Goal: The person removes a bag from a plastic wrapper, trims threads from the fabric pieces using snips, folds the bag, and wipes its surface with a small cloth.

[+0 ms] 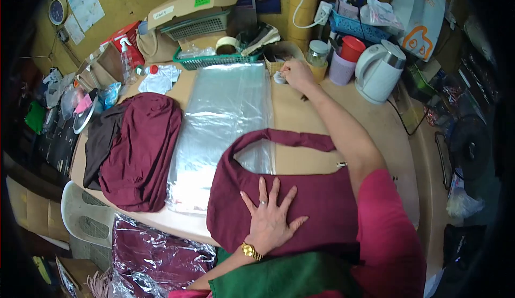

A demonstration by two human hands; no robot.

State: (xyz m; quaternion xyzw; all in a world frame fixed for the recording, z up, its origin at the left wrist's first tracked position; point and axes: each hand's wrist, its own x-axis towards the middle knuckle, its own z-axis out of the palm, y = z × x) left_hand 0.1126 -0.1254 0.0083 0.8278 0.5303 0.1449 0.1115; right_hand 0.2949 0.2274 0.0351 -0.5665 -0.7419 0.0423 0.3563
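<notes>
A maroon fabric bag [316, 201] with a long strap lies flat on the table in front of me, a metal zipper pull showing near its top edge. My left hand [269, 220] rests on it, palm down and fingers spread. Stretched to the back of the table, my right hand [296, 74] has its fingers drawn together beside a small white item [279, 77], in front of a small woven basket [274, 57]. What its fingertips hold, if anything, is too small to make out.
A stack of clear plastic sleeves [225, 99] lies left of the bag, then a pile of folded maroon fabric [145, 148]. A white kettle [380, 73], a purple cup [341, 68] and a glass jar [317, 53] stand at back right. Plastic-wrapped maroon goods [155, 255] lie below the table edge.
</notes>
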